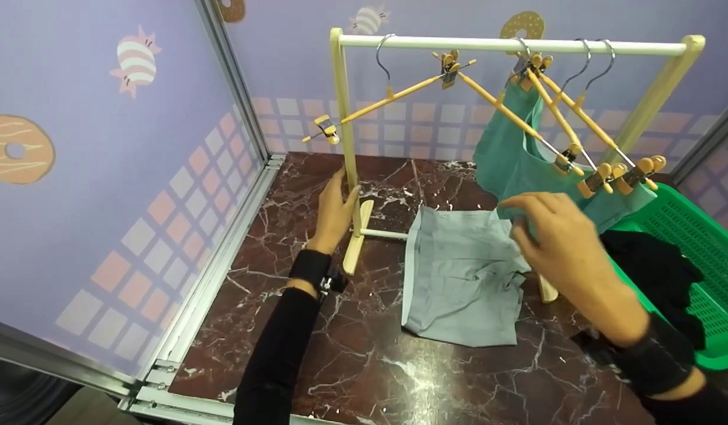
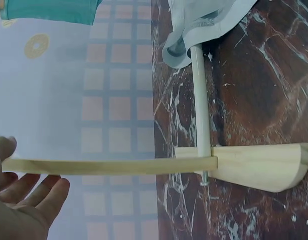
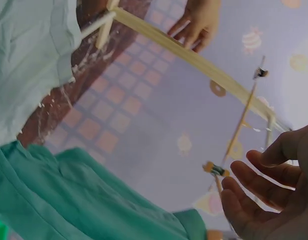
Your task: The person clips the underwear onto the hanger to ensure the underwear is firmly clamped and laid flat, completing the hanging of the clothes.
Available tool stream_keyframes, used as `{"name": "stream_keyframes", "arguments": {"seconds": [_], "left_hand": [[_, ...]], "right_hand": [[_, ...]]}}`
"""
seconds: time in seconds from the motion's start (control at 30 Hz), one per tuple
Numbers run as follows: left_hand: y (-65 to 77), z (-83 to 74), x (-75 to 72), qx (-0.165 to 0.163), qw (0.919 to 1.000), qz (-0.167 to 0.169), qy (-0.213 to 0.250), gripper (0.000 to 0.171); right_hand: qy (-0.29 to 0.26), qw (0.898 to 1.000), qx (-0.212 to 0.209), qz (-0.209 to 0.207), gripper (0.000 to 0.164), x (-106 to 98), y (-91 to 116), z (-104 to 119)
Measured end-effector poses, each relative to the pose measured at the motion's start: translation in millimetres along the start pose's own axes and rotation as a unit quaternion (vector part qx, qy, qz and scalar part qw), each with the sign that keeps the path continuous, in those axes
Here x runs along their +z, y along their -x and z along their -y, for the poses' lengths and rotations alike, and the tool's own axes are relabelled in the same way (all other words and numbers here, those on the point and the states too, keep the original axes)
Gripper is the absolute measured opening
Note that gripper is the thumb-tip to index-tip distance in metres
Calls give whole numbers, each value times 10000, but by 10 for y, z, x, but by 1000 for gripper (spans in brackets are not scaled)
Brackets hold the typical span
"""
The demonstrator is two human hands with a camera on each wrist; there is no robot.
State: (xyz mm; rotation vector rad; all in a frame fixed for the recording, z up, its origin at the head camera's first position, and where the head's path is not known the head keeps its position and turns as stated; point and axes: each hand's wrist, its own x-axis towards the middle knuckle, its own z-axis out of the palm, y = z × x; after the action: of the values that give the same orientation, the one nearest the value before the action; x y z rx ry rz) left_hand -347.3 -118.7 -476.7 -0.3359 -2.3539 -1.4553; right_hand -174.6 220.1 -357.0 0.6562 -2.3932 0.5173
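Note:
My left hand (image 1: pixel 334 212) holds the left post (image 1: pixel 345 118) of a small wooden clothes rack, with the thumb on one side and the fingers on the other. In front of the hanging clothes is my right hand (image 1: pixel 555 248), its fingers loosely curled with nothing between them in the right wrist view. Beneath it a light grey garment (image 1: pixel 452 271) lies creased on the table, overlapping the rack's lower bar (image 1: pixel 384 234). A teal garment (image 1: pixel 505 141) hangs from clip hangers behind the right hand. One clip hanger (image 1: pixel 414 90) near the left post carries nothing.
Several yellow clip hangers hang from the white top rail (image 1: pixel 487 44). At the right stands a green basket (image 1: pixel 715 283) with black cloth (image 1: pixel 653 271) inside. Patterned walls rise left and behind the dark marbled table (image 1: pixel 316 348).

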Motion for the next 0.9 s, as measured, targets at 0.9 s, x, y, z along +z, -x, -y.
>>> {"name": "stream_keyframes", "arguments": {"seconds": [0.9], "left_hand": [[-178, -36, 78, -27, 9867, -647, -1493, 18]], "right_hand": [[836, 9561, 2181, 1767, 41, -736, -977, -529]]}}
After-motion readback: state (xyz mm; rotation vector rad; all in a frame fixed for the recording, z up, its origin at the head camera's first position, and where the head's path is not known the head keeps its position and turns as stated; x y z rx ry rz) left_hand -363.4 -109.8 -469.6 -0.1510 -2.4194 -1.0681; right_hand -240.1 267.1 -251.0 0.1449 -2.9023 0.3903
